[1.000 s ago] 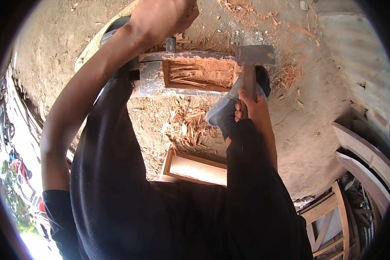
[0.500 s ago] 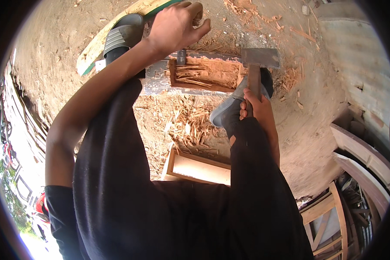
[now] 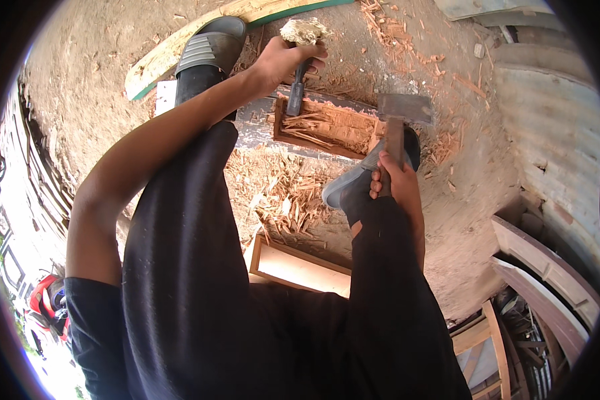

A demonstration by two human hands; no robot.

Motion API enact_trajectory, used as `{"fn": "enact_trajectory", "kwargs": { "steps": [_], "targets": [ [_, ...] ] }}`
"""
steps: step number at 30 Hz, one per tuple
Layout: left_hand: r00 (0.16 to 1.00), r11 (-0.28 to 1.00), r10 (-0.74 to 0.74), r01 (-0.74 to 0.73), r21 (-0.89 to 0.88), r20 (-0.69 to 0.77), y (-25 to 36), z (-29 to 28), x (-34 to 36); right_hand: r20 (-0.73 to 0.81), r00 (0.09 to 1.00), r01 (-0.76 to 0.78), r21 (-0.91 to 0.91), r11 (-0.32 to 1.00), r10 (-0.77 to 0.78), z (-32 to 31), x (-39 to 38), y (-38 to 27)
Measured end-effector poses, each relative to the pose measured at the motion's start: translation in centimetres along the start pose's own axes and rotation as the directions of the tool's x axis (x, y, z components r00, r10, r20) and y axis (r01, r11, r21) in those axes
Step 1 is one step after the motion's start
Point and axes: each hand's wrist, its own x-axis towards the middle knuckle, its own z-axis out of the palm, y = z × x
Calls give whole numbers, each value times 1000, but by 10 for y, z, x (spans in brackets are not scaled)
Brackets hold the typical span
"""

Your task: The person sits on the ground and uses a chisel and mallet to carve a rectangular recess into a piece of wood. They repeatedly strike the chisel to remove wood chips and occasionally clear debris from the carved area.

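My left hand (image 3: 283, 61) is closed round the dark handle of a chisel (image 3: 296, 99). Its frayed, pale top sticks up above my fingers. The chisel's metal end meets the left part of a recess cut in a wooden block (image 3: 252, 127) with worn grey paint, and splinters lie inside. In my right hand (image 3: 399, 175) is the wooden handle of a hammer (image 3: 405, 109). The hammer's broad dark head is over the right end of the block, apart from the chisel. My right foot, in a grey slide sandal (image 3: 345, 179), rests against that end.
Wood chips (image 3: 280, 193) are strewn on the dirt floor in front of the block. A shallow wooden box (image 3: 300, 264) lies between my legs. Beyond my left sandal (image 3: 210, 50) is a long plank (image 3: 180, 47) with a green edge. Wooden frames (image 3: 493, 347) and corrugated sheets (image 3: 547, 113) stand at right.
My left hand has gone from above the chisel, fingers curled, to a grip on its handle, leaving the frayed top showing. The chisel now leans further into the recess. The hammer stays nearly still.
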Motion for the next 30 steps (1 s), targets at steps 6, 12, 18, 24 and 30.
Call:
{"fn": "enact_trajectory", "kwargs": {
  "steps": [6,12,18,24,30],
  "targets": [
    [985,1000,-30,30,-4,-169,-9,21,3,51,998,39,-57,998,-36,6,4,3],
    [991,995,8,4,97,-131,14,27,-11,31,999,36,-45,998,-35,4,3,3],
    [970,998,59,-57,14,-236,-10,42,1,40,999,35,-43,998,-33,8,1,3],
    [953,991,-131,136,-2,-272,-3,56,-9,36,999,9,-52,999,-7,6,-7,0],
    [987,999,10,-1,53,-162,-27,56,4,9,1000,1,-208,978,1,5,-27,-17]
  ]
}}
